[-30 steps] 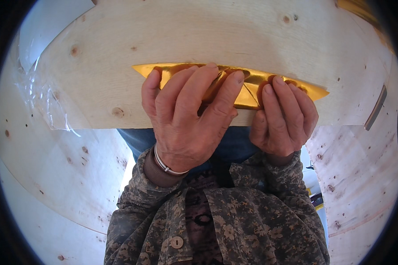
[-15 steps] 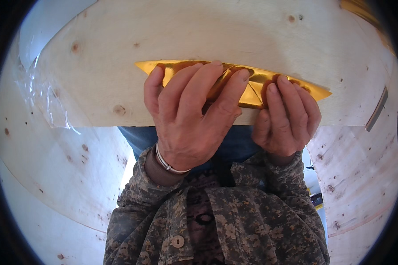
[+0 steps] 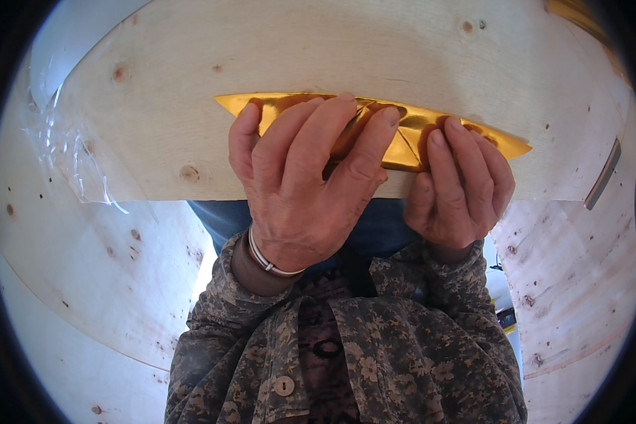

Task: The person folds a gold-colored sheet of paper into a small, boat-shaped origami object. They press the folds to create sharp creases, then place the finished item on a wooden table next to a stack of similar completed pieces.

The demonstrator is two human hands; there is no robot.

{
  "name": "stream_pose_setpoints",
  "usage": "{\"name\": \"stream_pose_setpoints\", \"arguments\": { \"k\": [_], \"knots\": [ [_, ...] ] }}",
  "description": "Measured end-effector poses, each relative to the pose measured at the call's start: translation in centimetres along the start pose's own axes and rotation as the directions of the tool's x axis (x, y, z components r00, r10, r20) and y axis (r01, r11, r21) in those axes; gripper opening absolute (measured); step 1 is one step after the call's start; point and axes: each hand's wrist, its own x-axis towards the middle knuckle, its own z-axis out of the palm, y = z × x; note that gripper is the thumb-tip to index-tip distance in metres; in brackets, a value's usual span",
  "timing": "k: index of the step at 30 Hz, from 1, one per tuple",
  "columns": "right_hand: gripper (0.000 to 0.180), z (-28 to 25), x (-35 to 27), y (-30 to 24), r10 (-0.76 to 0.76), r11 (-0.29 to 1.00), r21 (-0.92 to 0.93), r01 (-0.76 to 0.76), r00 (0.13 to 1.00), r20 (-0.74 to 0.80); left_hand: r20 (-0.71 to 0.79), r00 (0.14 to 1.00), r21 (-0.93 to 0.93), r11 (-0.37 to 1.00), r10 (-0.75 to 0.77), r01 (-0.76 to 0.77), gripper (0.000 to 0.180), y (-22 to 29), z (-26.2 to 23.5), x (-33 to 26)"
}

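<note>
A long, narrow piece of folded gold foil paper (image 3: pixel 408 147) lies at the table's near edge, pointed at both ends and creased in the middle. My left hand (image 3: pixel 300 180) grips its left and middle part, fingertips resting on the shiny surface and thumb near the crease. Toward the right end, my right hand (image 3: pixel 463 184) pinches the same paper, with curled fingers on top. Parts of the lower edge are hidden behind my fingers.
Pale wooden board (image 3: pixel 318 49) forms the work surface. Crumpled clear plastic film (image 3: pixel 78 152) hangs at its left side. A flat grey strip (image 3: pixel 603 174) lies by the right edge, and more gold material (image 3: pixel 579 15) shows at the far right corner.
Almost nothing differs. The gold paper and both hands sit very slightly higher in the picture, and the grip is the same.
</note>
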Motion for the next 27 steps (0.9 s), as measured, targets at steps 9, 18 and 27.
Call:
{"name": "stream_pose_setpoints", "arguments": {
  "k": [9,18,27],
  "knots": [
    [0.029,0.36,0.11,0.15,0.000,1.000,0.011,0.001,0.999,-0.038,-0.018,1.000,-0.002,1.000,0.011,-0.011,0.033,-0.02,0.19,-0.05],
    [0.029,0.10,0.09,0.15,-0.002,1.000,-0.004,0.002,1.000,-0.017,-0.027,0.998,-0.068,0.996,-0.053,0.051,0.038,0.21,0.31,-0.09],
    [0.029,0.15,0.01,0.20,-0.006,1.000,0.002,0.006,1.000,-0.012,-0.009,1.000,-0.013,1.000,0.011,-0.011,0.035,-0.09,0.02,0.02]
  ]
}}
